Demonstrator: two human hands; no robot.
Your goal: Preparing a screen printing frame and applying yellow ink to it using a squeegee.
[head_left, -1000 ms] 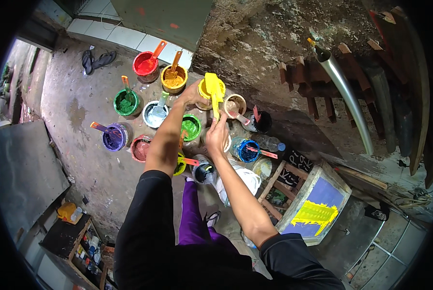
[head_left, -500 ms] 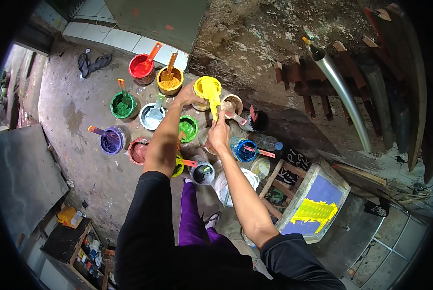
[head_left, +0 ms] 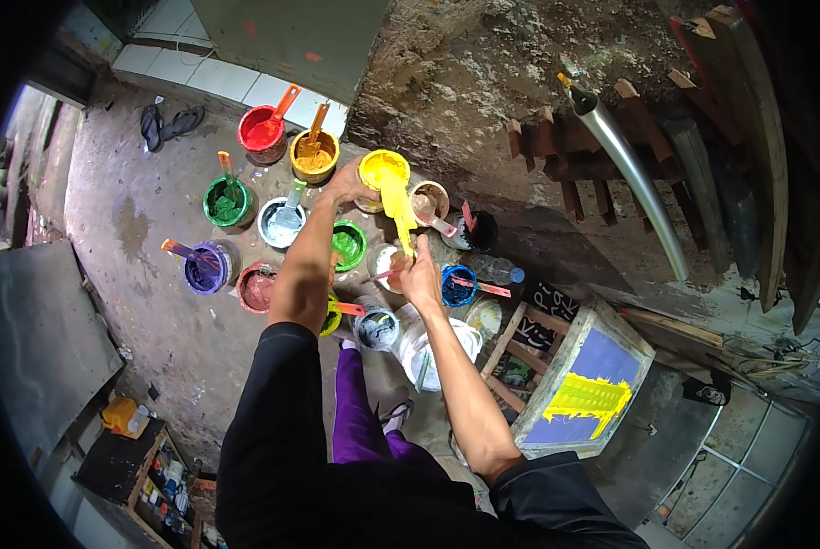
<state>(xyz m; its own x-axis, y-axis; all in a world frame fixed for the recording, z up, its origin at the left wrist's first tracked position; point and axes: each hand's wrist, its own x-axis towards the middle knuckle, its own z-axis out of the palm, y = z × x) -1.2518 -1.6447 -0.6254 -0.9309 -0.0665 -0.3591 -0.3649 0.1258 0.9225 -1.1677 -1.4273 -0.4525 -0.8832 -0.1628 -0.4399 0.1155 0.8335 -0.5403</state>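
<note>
My left hand (head_left: 348, 186) grips the side of a tub of yellow paint (head_left: 382, 166), its fingers partly hidden behind it. In my right hand (head_left: 419, 277) is the handle of a spatula (head_left: 398, 207) thickly coated with yellow paint. Its blade reaches to the tub's near rim, where paint on blade and rim runs together. Just right of the yellow tub stands a tub of beige paint (head_left: 427, 199) with a spatula across it. A pale tub (head_left: 384, 263) is partly hidden beside my right hand, and a tub of green paint (head_left: 348, 245) stands between my forearms.
More paint tubs surround my arms, among them red (head_left: 262, 133), orange (head_left: 313, 157), purple (head_left: 207, 267) and blue (head_left: 456, 285), several with spatulas in them. A framed screen (head_left: 582, 389) smeared with yellow leans at the right. Sandals (head_left: 167, 125) lie far left; a rough wall (head_left: 455, 101) rises beyond.
My right hand has drawn the spatula back toward me, so its blade has slid from over the tub's middle to the near rim. My left hand keeps holding the tub. The view shifted slightly.
</note>
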